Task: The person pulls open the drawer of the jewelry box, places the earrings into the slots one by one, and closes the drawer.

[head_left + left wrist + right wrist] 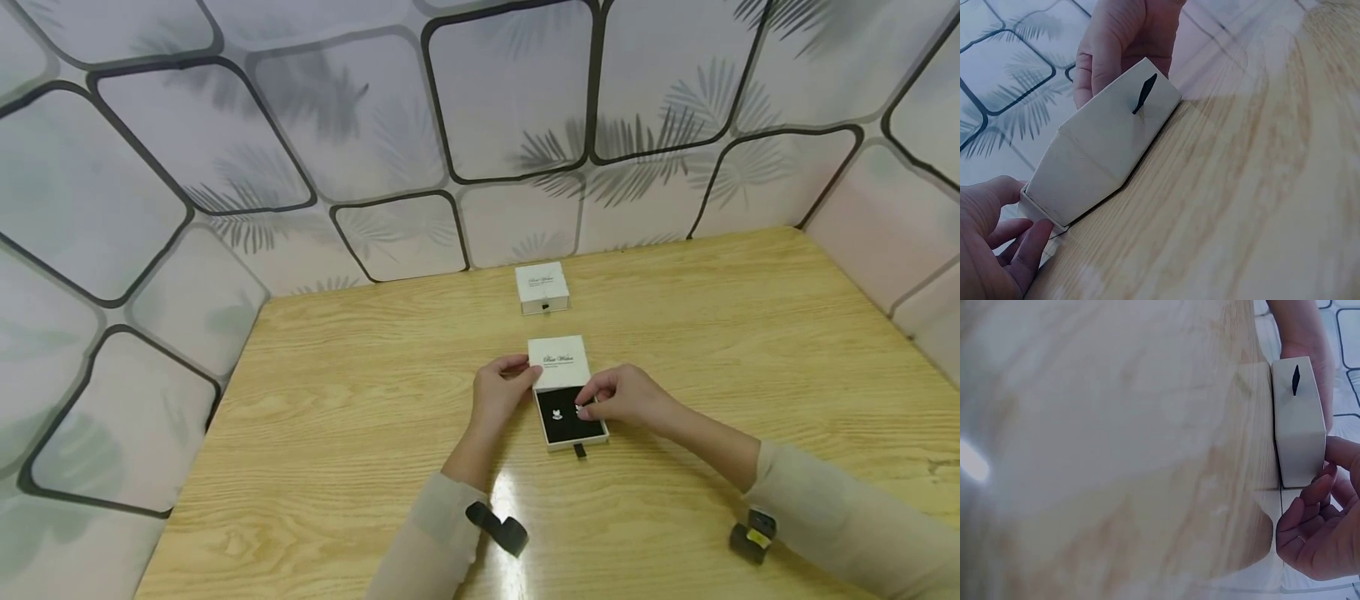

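A white jewellery box with "Best Wishes" printed on its lid lies on the table, its drawer slid out toward me. The drawer's black pad carries a small silver earring on the left. Another small silver earring on the right is partly covered by my right hand, whose thumb and index finger pinch at it. My left hand grips the left side of the box sleeve, thumb on top. In the left wrist view, the drawer front shows a black ribbon tab.
A second white box, closed, with a black tab, stands behind the first one near the wall. The wooden table meets a patterned wall covering at the back and both sides.
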Tool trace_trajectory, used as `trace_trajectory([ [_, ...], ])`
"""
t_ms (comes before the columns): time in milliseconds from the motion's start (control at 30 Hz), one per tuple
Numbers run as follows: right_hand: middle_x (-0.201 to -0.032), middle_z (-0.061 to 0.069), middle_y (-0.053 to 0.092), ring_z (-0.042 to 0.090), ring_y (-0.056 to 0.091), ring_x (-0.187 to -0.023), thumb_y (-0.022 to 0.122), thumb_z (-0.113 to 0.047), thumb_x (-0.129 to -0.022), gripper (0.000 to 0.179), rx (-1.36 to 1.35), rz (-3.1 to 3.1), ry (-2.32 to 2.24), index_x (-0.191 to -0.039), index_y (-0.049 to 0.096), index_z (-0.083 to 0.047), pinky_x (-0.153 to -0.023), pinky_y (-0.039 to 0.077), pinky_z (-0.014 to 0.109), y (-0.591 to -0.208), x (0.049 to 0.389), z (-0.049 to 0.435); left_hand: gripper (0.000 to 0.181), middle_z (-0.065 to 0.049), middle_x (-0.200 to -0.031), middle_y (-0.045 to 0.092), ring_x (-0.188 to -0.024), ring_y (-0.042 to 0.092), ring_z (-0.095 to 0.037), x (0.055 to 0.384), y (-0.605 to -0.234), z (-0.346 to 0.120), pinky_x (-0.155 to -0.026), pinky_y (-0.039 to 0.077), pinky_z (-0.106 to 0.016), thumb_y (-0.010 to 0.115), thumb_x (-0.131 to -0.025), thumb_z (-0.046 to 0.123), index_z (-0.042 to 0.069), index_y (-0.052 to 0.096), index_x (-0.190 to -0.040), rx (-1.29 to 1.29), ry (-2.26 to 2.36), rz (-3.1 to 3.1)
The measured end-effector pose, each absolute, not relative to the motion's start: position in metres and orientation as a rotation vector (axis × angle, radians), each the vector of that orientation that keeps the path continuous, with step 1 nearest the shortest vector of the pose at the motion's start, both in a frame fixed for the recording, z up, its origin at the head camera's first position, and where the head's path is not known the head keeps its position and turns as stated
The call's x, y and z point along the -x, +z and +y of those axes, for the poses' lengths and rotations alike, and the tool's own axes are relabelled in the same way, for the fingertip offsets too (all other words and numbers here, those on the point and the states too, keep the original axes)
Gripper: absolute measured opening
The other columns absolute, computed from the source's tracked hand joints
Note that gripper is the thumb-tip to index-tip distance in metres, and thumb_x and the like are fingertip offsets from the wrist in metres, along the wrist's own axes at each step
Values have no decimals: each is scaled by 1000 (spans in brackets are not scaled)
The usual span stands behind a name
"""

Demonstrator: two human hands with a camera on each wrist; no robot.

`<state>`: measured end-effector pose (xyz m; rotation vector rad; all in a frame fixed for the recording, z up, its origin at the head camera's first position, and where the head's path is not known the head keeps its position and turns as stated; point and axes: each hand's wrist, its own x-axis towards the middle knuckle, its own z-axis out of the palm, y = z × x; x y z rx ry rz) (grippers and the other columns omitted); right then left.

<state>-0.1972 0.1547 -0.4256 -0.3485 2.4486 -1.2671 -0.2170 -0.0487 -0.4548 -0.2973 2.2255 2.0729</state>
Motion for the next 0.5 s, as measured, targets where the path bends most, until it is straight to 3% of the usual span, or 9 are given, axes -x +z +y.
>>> trace_trajectory([
  [233,-69,-5,67,11,49,-66,79,-23,-76,16,391,2479,-1227,-84,75,-9,-55,40,20,-419,196,158,30,-14,-93,69,-73,62,-10,217,-455,-50,-64,59,-25,76,-78,9,-3,69,-104,306,2071,2218],
  [367,-71,-4,67,11,50,-67,78,-24,-76,16,396,2466,-1237,-84,75,-10,-58,43,21,-413,196,163,30,-13,-93,69,-72,62,-10,217,-455,-50,-64,59,-25,76,-78,9,-2,69,-104,304,2065,2219],
  [500,-69,-3,66,8,49,-60,78,-23,-77,16,409,2453,-1224,-83,74,-8,-51,42,20,-407,195,168,29,-13,-93,69,-72,62,-9,217,-453,-50,-64,59,-25,76,-78,9,-2,69,-104,304,2072,2215],
])
